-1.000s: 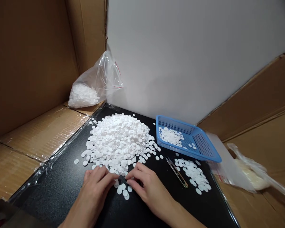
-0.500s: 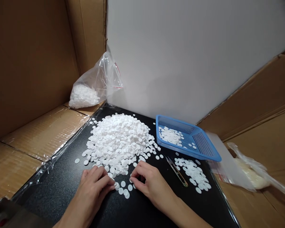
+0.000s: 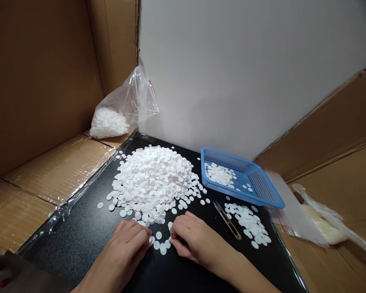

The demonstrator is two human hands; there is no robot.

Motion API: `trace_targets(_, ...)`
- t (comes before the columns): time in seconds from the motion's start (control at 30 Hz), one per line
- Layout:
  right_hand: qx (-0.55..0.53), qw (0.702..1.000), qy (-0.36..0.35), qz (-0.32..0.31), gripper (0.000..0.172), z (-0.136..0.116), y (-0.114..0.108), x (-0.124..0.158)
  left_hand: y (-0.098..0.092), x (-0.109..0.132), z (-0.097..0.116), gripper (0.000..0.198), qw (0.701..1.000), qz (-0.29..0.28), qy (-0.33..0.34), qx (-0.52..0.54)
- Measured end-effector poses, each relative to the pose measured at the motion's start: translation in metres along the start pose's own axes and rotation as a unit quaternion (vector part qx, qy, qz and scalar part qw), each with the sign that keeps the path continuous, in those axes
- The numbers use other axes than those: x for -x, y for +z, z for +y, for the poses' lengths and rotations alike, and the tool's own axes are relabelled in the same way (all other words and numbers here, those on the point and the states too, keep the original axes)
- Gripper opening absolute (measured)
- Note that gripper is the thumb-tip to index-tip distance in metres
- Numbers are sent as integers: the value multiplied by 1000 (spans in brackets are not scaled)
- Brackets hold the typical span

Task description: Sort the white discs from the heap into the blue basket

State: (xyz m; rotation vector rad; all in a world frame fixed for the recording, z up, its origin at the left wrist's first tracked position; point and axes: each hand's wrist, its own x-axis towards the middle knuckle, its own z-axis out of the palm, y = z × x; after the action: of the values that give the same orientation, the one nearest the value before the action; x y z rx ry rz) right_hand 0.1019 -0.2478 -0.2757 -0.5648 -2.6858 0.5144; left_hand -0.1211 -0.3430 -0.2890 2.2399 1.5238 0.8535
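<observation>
A big heap of small white discs (image 3: 154, 181) lies on a black table top (image 3: 79, 236). Just in front of it, a few loose discs (image 3: 161, 245) lie between my two hands. My left hand (image 3: 128, 244) rests palm down, fingers stretched toward those discs, fingertips touching them. My right hand (image 3: 191, 238) has its fingers curled in, the tips pressed onto a disc at the group's right edge. Whether it grips a disc I cannot make out.
A blue mesh tray (image 3: 262, 191) with some discs stands at the right; a smaller disc pile (image 3: 248, 224) and thread snips (image 3: 227, 220) lie in front. A clear bag of discs (image 3: 116, 118) sits at the back left. Cardboard walls and a plastic bag (image 3: 320, 224) flank the table.
Both hands have drawn slightly back toward me, dragging a few discs away from the heap. The right hand's fingers curled in more tightly.
</observation>
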Motion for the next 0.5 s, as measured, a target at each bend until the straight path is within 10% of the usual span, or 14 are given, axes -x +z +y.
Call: trace_targets(0.5, -73, 993, 71, -56, 11, 2, -21, -1, -13, -3, 0, 8, 984, 108, -98, 108)
